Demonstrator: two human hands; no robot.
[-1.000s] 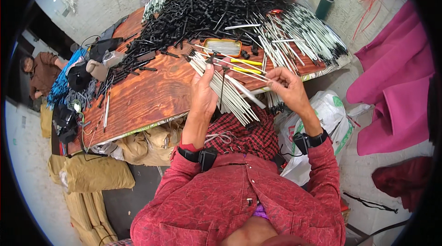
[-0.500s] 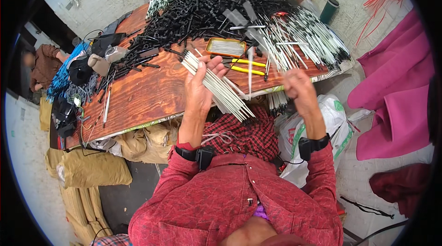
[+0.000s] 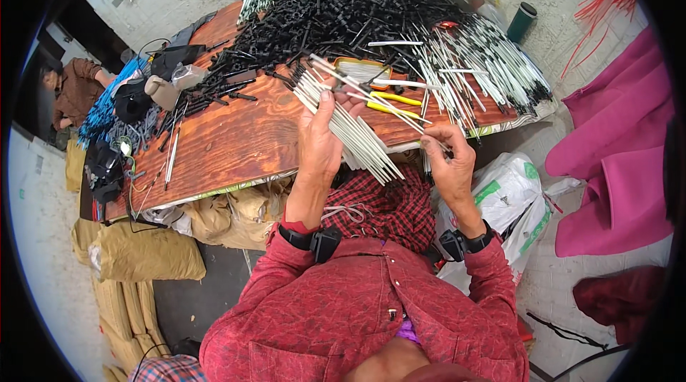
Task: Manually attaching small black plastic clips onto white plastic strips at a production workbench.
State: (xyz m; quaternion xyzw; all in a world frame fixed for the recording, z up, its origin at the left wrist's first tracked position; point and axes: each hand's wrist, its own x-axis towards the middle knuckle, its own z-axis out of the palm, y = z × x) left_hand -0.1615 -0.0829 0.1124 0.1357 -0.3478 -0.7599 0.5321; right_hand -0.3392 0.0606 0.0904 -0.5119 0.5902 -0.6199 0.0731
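My left hand (image 3: 320, 140) is closed round a bundle of slim white rods (image 3: 361, 140), slanting from upper left to lower right over the table's front edge. Black pieces show at the bundle's upper ends. My right hand (image 3: 454, 167) pinches the near end of a single thin white rod (image 3: 389, 109), whose far end reaches up past my left fingers. Beyond the hands are yellow-handled pliers (image 3: 389, 101), partly hidden by rods, and a shallow yellow-rimmed tin (image 3: 364, 70) full of thin pale sticks.
A big heap of black plastic parts (image 3: 314, 21) covers the back of the wooden table (image 3: 236, 142). White rods with black ends (image 3: 493, 53) pile up at the right, near a dark green bottle (image 3: 522, 21). At the left sit blue rods (image 3: 107, 114); another person (image 3: 77, 92) is beyond.
My right hand has come left and closer to the bundle, and a rod now stretches from its fingertips across to my left hand. The left hand keeps its hold on the bundle.
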